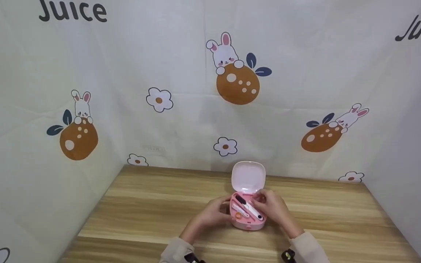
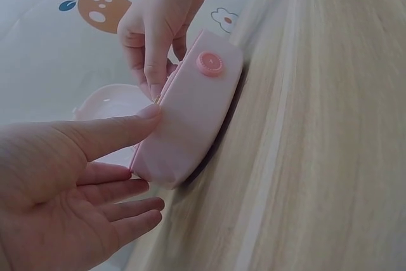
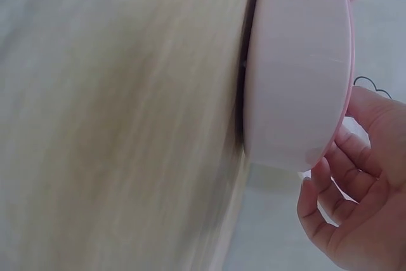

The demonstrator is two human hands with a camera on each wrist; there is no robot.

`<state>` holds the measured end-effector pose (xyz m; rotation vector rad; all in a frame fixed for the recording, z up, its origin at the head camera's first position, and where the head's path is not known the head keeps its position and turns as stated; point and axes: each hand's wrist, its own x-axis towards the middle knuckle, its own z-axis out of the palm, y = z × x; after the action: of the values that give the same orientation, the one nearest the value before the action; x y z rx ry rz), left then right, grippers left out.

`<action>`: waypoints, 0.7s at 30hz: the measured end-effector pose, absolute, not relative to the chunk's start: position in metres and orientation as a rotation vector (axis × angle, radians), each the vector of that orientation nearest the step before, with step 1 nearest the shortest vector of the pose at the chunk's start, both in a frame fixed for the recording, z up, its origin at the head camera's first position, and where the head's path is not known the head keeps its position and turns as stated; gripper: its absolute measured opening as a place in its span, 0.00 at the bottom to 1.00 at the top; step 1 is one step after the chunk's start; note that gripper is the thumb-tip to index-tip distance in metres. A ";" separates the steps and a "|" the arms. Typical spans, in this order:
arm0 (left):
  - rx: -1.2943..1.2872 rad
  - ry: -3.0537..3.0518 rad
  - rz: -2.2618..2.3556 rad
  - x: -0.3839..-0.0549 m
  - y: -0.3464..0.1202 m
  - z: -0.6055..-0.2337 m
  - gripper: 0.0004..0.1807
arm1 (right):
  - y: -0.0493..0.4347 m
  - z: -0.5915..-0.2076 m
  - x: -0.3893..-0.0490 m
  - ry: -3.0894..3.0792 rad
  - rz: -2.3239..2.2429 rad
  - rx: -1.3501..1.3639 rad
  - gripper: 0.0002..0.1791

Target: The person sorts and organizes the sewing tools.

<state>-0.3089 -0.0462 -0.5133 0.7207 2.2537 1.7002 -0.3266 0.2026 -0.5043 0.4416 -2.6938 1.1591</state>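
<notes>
A small pink case stands on the wooden table with its pale lid raised at the back. Inside lie a white tool with a black end, a slimmer white piece and a small orange item. My left hand holds the case's left side, thumb on the front rim, fingers spread round the corner. From the right, my right hand reaches over the tray, its thumb and index fingertips close together inside; I cannot tell whether they pinch anything. A round pink button marks the case's front.
The wood-grain table meets a pale cloth backdrop printed with rabbits, oranges and flowers at the back and both sides. The case stands near the table's far edge, its lid close to the cloth.
</notes>
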 end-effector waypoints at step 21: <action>0.651 2.458 1.543 -0.339 -0.043 -0.465 0.37 | 0.220 -0.477 -0.330 -2.622 1.204 0.346 0.06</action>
<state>-0.3386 -0.0434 -0.4654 0.6507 2.4579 1.5428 -0.3303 0.2197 -0.4772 0.3459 -2.6217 1.2036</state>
